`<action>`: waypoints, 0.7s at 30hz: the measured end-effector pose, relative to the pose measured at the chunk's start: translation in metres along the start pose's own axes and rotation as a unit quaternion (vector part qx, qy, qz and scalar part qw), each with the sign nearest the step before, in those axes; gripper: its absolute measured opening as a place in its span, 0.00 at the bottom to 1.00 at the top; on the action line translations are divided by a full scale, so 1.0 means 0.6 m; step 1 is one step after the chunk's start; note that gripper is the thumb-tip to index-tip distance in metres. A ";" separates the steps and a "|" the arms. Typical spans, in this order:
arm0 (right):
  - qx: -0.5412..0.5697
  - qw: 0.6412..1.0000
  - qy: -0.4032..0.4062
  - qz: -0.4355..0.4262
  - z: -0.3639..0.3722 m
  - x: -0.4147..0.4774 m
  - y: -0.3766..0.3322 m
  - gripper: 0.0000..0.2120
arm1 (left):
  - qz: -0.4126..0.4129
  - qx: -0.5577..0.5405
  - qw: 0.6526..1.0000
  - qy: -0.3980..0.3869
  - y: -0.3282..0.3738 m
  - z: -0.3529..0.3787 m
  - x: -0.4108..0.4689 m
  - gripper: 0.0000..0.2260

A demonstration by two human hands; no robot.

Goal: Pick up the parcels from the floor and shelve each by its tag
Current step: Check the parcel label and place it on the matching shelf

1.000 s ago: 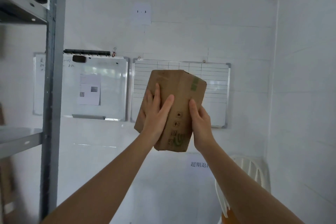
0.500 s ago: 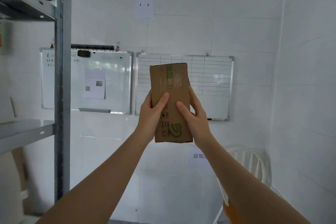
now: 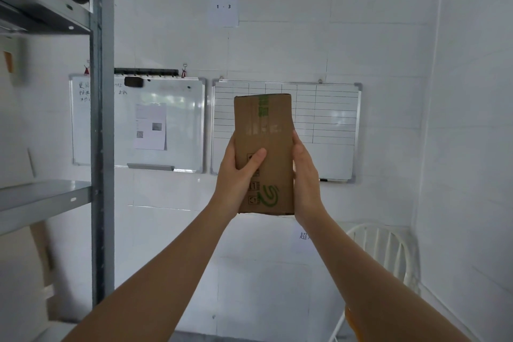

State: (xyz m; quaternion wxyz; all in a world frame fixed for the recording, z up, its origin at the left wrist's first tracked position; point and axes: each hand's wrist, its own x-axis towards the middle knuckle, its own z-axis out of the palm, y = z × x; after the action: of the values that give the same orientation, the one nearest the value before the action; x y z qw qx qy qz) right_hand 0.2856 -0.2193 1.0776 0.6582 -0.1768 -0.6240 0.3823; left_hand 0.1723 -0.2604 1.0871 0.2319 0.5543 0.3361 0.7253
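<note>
The cardboard parcel [image 3: 263,153] now stands upright and square-on, where a second ago it leaned with a corner turned forward. The left hand [image 3: 238,175] clamps its left edge, thumb across the printed face; the right hand [image 3: 304,172] presses flat on the right edge. No tag shows on this face, so the person is probably still turning it to find one. The metal shelving [image 3: 101,130] waits at nine o'clock, the gridded whiteboard [image 3: 327,119] behind.
</note>
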 end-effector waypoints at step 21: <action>-0.028 0.987 0.132 0.092 -0.085 0.000 0.012 0.15 | -0.101 0.002 0.992 -0.075 -0.029 -0.009 0.023 0.27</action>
State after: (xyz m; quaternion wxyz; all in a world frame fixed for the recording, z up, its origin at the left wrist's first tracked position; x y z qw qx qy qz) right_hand 0.3324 -0.2020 1.0642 0.6916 -0.3005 -0.5233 0.3968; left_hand 0.1630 -0.2403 1.0819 0.3271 0.5706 0.3732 0.6543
